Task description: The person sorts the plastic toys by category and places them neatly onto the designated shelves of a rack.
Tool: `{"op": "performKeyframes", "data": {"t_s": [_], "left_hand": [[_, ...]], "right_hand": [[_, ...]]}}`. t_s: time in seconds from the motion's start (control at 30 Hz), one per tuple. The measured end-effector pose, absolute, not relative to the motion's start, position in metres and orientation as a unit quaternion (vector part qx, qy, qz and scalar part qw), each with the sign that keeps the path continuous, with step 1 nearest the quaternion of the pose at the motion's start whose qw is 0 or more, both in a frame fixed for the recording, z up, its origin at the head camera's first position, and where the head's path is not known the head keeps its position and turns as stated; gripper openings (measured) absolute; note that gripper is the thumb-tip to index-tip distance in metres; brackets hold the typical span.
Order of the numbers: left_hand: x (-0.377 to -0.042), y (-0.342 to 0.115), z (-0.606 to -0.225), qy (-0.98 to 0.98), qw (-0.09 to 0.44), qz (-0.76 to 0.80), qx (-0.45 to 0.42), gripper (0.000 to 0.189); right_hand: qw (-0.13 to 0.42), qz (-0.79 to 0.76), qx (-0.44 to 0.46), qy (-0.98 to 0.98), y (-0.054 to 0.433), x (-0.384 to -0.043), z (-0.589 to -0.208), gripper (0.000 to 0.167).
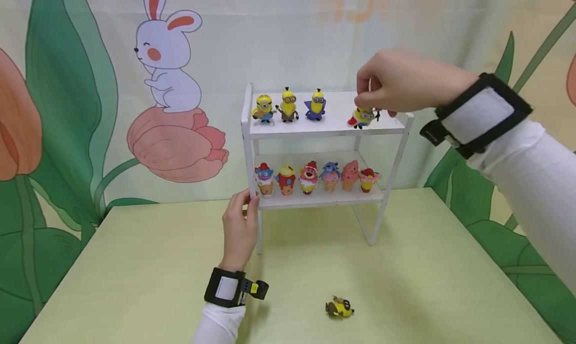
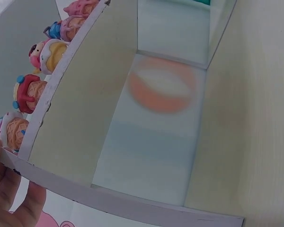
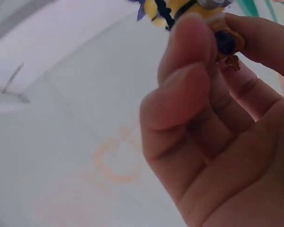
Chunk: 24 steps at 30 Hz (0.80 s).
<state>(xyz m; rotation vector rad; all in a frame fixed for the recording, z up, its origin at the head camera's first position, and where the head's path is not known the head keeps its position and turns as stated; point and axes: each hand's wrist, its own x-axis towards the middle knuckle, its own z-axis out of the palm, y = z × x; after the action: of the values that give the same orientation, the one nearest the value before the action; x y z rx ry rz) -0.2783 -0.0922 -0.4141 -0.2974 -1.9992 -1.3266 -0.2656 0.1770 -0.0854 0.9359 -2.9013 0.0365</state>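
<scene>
My right hand pinches a yellow minion figurine with goggles and a red-and-white part, tilted over the right front of the top shelf. In the right wrist view, thumb and fingertips partly hide the figurine. Three more minion figurines stand in a row to its left: a one-eyed one, one with a brown base and one in a purple cape. Low on the left side of the white two-tier rack, my left hand grips its frame at the lower shelf.
Several ice-cream-cone character figurines line the front of the lower shelf. Another minion figurine lies on its side on the pale yellow table, in front of the rack. A printed backdrop hangs behind.
</scene>
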Motion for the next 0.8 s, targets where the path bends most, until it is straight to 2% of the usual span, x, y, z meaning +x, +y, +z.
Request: {"op": "performKeyframes", "data": {"t_s": [0.33, 0.8], "left_hand": [[-0.28, -0.091, -0.414, -0.775, 0.349, -0.515, -0.115, 0.026], [-0.281, -0.092, -0.415, -0.776, 0.349, -0.514, -0.112, 0.026]], "right_hand": [[0.07, -0.02, 0.224, -0.972, 0.156, -0.304, -0.076, 0.019], [0.029, 0.009, 0.163, -0.986, 0.142, -0.337, -0.096, 0.013]]}}
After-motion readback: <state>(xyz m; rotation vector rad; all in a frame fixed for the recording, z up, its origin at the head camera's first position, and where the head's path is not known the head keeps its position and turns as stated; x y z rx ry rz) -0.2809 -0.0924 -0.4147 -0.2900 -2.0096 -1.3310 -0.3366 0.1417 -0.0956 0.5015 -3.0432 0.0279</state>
